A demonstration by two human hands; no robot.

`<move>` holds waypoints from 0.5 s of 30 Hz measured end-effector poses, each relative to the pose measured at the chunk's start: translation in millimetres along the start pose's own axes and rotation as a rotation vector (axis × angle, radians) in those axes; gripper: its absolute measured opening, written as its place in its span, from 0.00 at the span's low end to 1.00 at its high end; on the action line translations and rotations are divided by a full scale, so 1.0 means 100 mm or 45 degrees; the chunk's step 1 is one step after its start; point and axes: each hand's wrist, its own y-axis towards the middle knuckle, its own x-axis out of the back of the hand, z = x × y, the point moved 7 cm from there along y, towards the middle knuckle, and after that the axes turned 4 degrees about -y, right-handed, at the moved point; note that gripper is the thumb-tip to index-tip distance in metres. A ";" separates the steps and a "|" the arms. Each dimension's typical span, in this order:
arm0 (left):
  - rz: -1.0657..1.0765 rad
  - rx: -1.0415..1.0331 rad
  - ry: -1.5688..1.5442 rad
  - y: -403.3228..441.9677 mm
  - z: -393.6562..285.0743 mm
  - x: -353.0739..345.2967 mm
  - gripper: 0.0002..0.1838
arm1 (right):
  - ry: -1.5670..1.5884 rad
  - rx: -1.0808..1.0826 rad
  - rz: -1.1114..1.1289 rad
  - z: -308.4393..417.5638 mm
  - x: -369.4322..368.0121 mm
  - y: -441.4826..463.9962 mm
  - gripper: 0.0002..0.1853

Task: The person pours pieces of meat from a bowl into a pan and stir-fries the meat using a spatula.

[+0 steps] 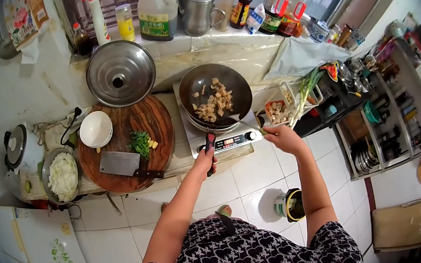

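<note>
A person, seen from their own head height, works at a kitchen tabletop [238, 153] with both bare hands. The left hand [206, 163] is closed around the black handle [210, 140] of a dark, round wok [241, 90], which sits on an electric cooker [246, 138] with a lit panel. The right hand [281, 140] is closed on the grip of a metal spatula [247, 124], its blade at the near right rim of the wok.

Browned pieces of food [220, 96] lie loosely across the middle of the wok. They look soft and light, and probably slippery with oil — easy to push about with the blade. The wok itself is rigid and likely fairly heavy, its metal hot, so the handle is the place to hold it. The spatula looks light and stiff, best held at its far end, away from the heat.

The wok lies just beyond the left hand, and ahead and to the left of the right hand. To its left, a round wooden board [157, 118] holds a white bowl [96, 129], chopped greens [140, 143] and a cleaver [119, 163] — blade flat. A metal lid [128, 62] stands behind.
</note>
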 end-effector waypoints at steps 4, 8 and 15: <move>0.007 0.025 -0.031 0.01 0.02 -0.03 0.11 | 0.032 0.034 0.014 -0.12 -0.56 0.26 0.19; 0.001 0.022 -0.040 0.02 0.02 0.00 0.13 | 0.228 -0.090 -0.090 -0.01 -0.92 0.73 0.19; 0.005 0.015 -0.070 -0.02 -0.01 0.02 0.11 | 0.147 -0.074 -0.396 0.30 -0.80 1.35 0.19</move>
